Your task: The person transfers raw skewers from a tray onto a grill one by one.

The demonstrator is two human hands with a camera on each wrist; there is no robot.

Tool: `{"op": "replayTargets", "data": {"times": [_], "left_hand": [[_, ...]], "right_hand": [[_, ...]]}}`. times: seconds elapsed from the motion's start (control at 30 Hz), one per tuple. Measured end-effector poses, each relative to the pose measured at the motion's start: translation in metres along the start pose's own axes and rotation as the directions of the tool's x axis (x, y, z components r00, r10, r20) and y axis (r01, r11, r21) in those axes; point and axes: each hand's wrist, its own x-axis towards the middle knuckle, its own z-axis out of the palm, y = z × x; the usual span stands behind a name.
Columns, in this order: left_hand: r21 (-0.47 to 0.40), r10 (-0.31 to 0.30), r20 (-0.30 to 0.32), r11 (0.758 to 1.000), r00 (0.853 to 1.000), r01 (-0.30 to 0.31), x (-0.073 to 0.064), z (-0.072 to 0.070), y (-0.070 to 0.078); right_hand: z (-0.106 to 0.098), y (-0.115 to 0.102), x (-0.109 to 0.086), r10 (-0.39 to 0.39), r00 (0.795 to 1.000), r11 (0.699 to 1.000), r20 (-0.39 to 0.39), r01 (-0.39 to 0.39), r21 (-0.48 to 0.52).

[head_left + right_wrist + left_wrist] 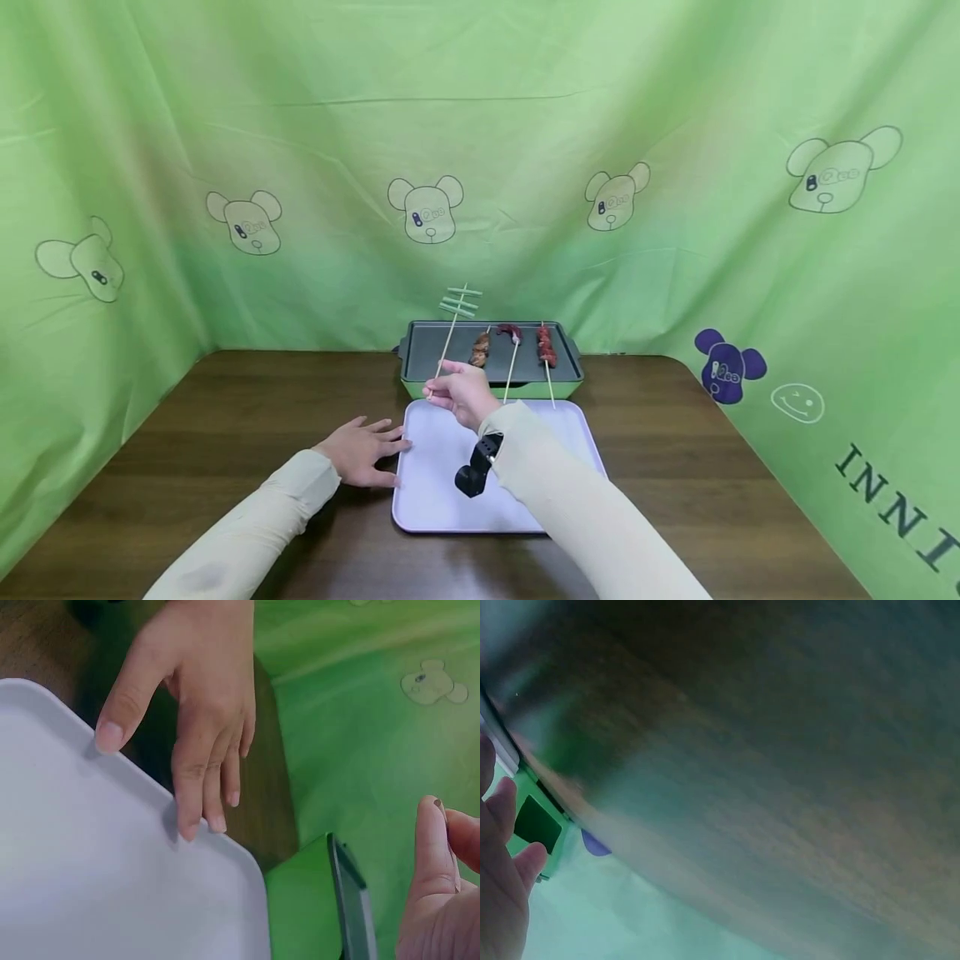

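In the head view my right hand pinches the lower end of a wooden skewer between thumb and fingers. Several green pieces, like cut green beans, are threaded across its raised top. The skewer leans slightly right, in front of the left part of a grill pan. With fingers spread, my left hand touches the left rim of a pale lilac tray. In the right wrist view, left thumb and fingertips rest on that rim, while the right hand appears at the edge, most of its skewer hidden.
On the pan lie a brown meat skewer, a dark red tentacle-like skewer and a red meat skewer. Two sticks jut out over the tray's far edge. A green curtain hangs behind the wooden table.
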Motion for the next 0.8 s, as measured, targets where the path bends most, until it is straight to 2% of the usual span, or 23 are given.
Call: {"op": "replayTargets", "data": {"times": [0.4, 0.8], "left_hand": [[0.015, -0.006, 0.001, 1.0, 1.0, 0.006, 0.0009, 0.0034, -0.0015], [0.003, -0.015, 0.014, 1.0, 1.0, 0.015, 0.0009, -0.0012, 0.0006]], "right_hand": [[-0.0055, 0.0064, 0.0064, 0.058, 0.996, 0.998, -0.071, -0.06, -0.029], [-0.0031, 0.009, 0.0092, 0.1, 0.993, 0.993, -0.063, -0.104, -0.053]]}}
